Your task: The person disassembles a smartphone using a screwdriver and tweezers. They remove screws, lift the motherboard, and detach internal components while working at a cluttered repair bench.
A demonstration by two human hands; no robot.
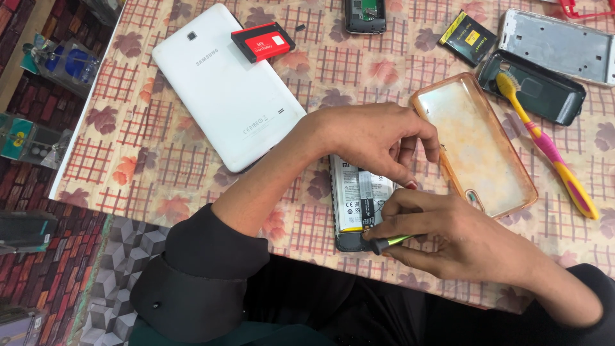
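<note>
While the left hand [378, 138] presses fingertips down on the opened phone [355, 202] at table centre to steady it, the right hand [448, 234] pinches a green screwdriver [387, 243] low over its battery. Clear case [474, 144] lies at three o'clock, white tablet [224, 83] at ten o'clock.
</note>
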